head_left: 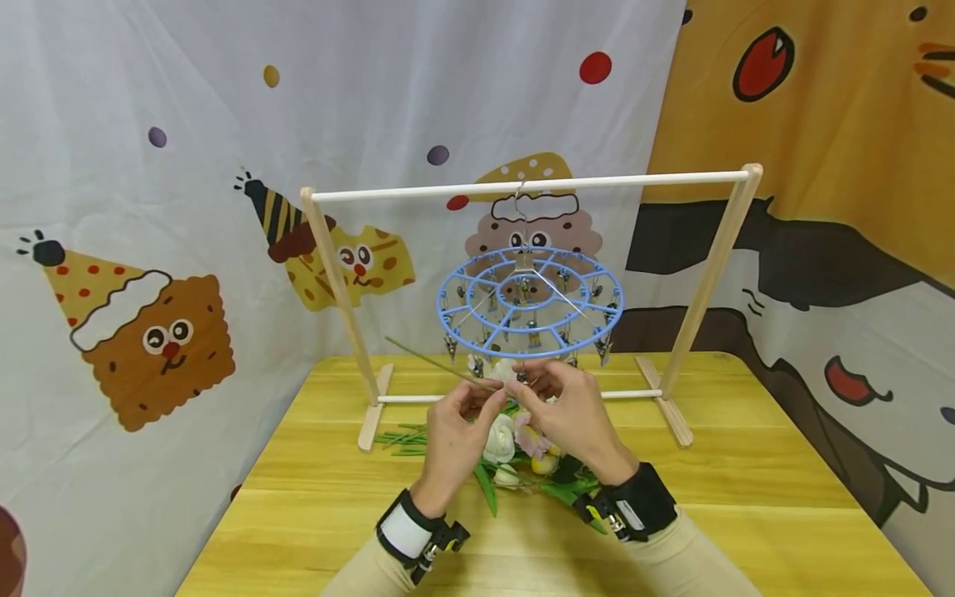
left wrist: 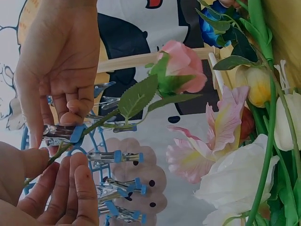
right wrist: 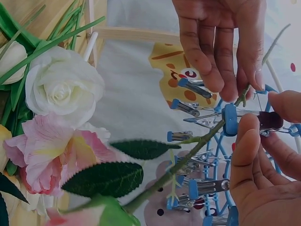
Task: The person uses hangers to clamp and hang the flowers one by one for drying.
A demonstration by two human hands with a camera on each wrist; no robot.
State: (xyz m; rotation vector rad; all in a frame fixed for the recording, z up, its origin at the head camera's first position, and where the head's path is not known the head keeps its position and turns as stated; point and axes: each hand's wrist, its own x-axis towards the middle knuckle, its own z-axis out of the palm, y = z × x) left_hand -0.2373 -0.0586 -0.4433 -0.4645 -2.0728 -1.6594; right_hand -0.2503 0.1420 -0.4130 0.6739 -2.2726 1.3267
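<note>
A pink artificial rose (left wrist: 183, 68) on a long green stem (right wrist: 164, 179) hangs head down at the round blue clip hanger (head_left: 488, 347). My left hand (head_left: 458, 435) pinches the stem between thumb and fingertips, its cut end pointing up left in the head view. With thumb and fingers, my right hand (head_left: 573, 414) pinches the handles of a metal clip (right wrist: 270, 120) on the hanger's near side. The clip's blue tip (right wrist: 230, 120) lies across the stem, just beside the left fingertips. Whether its jaws bite the stem cannot be told.
Several metal clips (right wrist: 209, 188) dangle around the hanger, which hooks onto a white bar (head_left: 418, 191) of a wooden stand (head_left: 712, 274). Below the hands, a heap of artificial flowers, with a white rose (right wrist: 65, 87) and a pink-yellow bloom (left wrist: 211, 136), lies on the wooden table (head_left: 298, 497).
</note>
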